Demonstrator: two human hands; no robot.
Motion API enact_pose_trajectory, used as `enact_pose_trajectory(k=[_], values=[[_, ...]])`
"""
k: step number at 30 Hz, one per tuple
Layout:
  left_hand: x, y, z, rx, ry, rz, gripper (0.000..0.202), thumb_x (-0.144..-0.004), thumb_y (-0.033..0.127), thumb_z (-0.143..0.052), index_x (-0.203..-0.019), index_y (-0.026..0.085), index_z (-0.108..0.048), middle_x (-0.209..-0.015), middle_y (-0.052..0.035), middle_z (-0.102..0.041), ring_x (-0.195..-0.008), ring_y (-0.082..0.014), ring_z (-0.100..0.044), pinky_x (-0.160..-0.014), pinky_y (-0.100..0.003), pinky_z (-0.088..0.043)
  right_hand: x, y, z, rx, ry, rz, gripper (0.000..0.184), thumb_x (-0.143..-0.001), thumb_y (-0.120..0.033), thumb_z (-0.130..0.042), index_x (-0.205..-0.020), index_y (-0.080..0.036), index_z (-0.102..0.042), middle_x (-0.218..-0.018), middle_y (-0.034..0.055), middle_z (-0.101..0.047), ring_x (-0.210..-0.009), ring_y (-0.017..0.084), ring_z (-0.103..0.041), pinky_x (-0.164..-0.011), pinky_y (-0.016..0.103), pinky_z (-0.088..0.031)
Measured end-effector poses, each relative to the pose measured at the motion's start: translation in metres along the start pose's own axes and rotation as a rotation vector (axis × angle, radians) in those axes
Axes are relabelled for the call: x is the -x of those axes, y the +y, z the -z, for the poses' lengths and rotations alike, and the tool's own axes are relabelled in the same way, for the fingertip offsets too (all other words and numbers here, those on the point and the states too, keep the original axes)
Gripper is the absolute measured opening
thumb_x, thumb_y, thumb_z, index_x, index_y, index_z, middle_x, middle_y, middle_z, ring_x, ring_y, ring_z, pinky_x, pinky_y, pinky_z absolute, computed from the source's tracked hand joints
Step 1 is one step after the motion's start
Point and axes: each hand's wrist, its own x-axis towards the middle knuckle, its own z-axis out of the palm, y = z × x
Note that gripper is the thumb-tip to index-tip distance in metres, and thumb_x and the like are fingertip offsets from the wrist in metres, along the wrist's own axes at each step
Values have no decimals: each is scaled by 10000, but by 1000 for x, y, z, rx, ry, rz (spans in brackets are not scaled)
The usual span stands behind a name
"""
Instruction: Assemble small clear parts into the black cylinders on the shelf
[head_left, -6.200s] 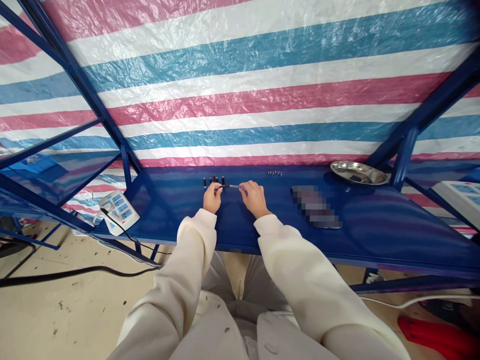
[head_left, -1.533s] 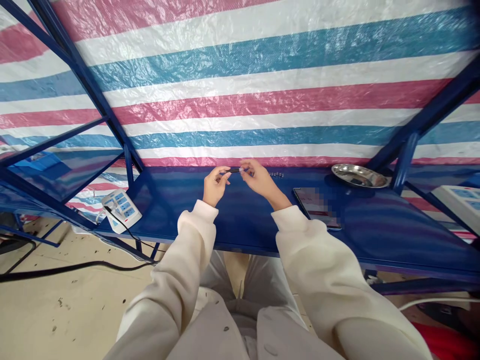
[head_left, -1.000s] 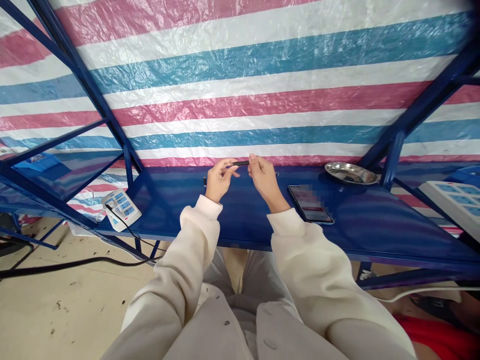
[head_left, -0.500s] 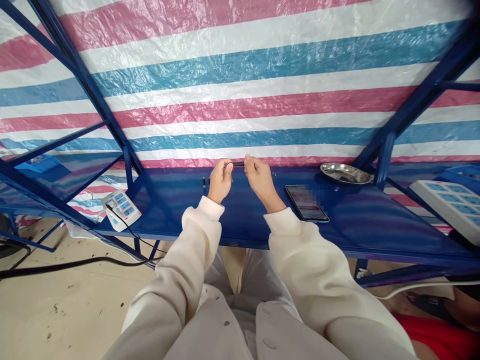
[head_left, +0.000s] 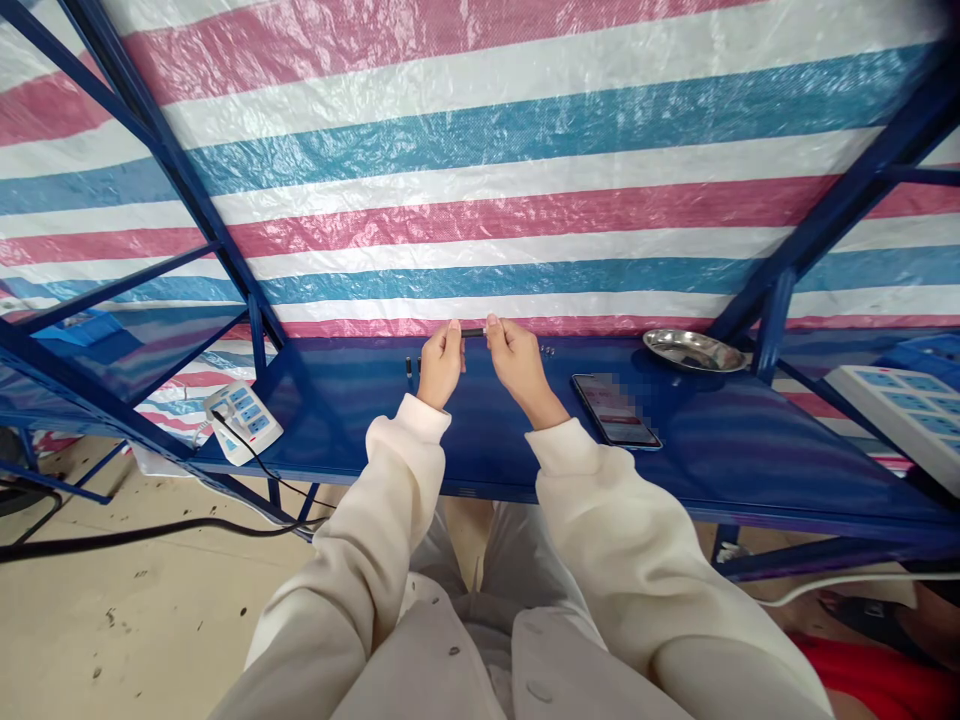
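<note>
A short, slim black rod, rather like a pen barrel, is held level between my two hands above the back of the blue table. My left hand pinches its left end between thumb and fingers. The right end is in the closed fingers of my right hand. Both ends are covered by my fingertips. Just left of my left hand, small dark cylinders stand on the table, one partly hidden by that hand. Small shiny pieces lie to the right of my right hand.
On the right of the blue table lie a phone and an oval metal dish. A white power strip with a plugged-in cable sits at the left edge. Blue posts flank the striped sheet. Part of another person shows at lower right.
My hands have shifted and turned slightly, and more of the rod shows between them. Both still grip it. The small shiny pieces beside my right hand are more visible.
</note>
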Motion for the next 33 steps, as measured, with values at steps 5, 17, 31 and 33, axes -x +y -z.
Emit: enact_pose_trajectory(k=[5, 17, 31, 33], values=[[-2, 8, 2, 132, -57, 215, 499, -832, 546, -446, -512, 174, -355, -432, 58, -349, -351, -44, -367, -388, -204, -264, 0, 3, 2, 35, -1, 48, 498, -878, -602, -272, -571, -215, -333, -488, -40, -329, -473, 99, -300, -514, 275, -238], [-5, 7, 11, 58, -154, 4, 315, -804, 499, -527, -783, 186, -520, -810, -1, -611, -469, -26, -488, -411, -169, -331, -2, 13, -1, -210, -4, -75, 490, -854, -627, -315, -615, -209, -409, -551, -26, -418, -520, 105, -398, -522, 250, -315], [-4, -3, 8, 62, 28, 92, 464, -819, 549, -464, -570, 159, -462, -530, 25, -506, -405, -40, -451, -407, -185, -326, 0, 7, 5, -132, -100, -11, 449, -857, -612, -332, -686, -211, -440, -572, -26, -440, -530, 113, -417, -539, 262, -334], [-5, -4, 10, 57, 41, 81, 438, -815, 548, -472, -617, 158, -491, -604, 13, -558, -414, -36, -469, -405, -183, -330, -1, 9, 7, -156, -141, -3, 425, -850, -604, -362, -725, -208, -456, -593, -24, -461, -531, 111, -425, -545, 261, -342]])
